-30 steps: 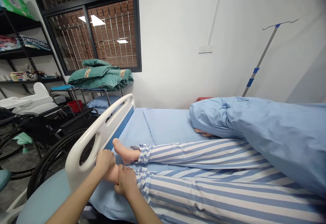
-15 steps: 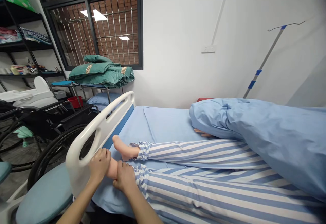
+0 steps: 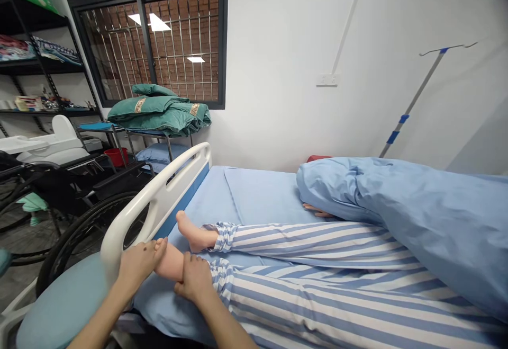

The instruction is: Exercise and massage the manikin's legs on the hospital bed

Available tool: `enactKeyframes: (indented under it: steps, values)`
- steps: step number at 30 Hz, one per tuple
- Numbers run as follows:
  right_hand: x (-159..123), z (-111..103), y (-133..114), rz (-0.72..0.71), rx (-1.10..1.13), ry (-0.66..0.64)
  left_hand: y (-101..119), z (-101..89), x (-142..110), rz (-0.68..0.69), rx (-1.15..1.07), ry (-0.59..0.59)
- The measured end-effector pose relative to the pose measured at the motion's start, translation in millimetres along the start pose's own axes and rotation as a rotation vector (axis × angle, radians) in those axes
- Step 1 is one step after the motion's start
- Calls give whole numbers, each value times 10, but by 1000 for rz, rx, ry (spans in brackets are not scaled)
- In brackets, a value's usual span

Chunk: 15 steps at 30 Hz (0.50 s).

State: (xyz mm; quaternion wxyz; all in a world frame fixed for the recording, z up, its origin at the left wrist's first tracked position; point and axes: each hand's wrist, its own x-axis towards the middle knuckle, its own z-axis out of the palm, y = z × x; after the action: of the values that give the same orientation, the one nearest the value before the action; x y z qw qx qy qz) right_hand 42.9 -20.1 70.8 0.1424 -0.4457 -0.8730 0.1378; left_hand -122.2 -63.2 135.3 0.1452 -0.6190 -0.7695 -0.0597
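Foot (image 3: 170, 261) between left hand (image 3: 138, 265) and right hand (image 3: 193, 280)

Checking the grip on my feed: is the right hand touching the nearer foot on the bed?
Touching: the head view shows the right hand wrapped around the ankle of the nearer bare foot, with no gap between them.

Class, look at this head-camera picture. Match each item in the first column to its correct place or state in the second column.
Column 1
1. Left hand
2. Right hand
3. White bed footboard
4. Green folded quilt

Column 2
A. Stacked on a metal rack
B. Pressed against the nearer foot
C. Standing at the end of the mattress
D. Gripping the same leg beside a striped trouser cuff

Pairs: 1-B, 2-D, 3-C, 4-A
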Motion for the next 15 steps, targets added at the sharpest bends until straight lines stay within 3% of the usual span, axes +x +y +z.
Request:
enactKeyframes:
  steps: [2, 5, 8, 11, 13, 15]
  values:
    - [11, -44, 48, -30, 86, -11, -33, -92, 51, 89, 41, -106]
    - [74, -167, 141, -86, 187, 13, -58, -188, 149, 101, -36, -133]
    - [202, -291, 242, -151, 235, 95, -90, -187, 316, 19, -282, -124]
    - [368, -344, 335, -128, 221, 193, -121, -115, 559, -67, -557, -160]
    - [480, -334, 385, -72, 148, 219, -131, -47, 717, -91, -797, -249]
    - [586, -299, 427, -34, 76, 150, -115, 40, 811, -90, -984, -380]
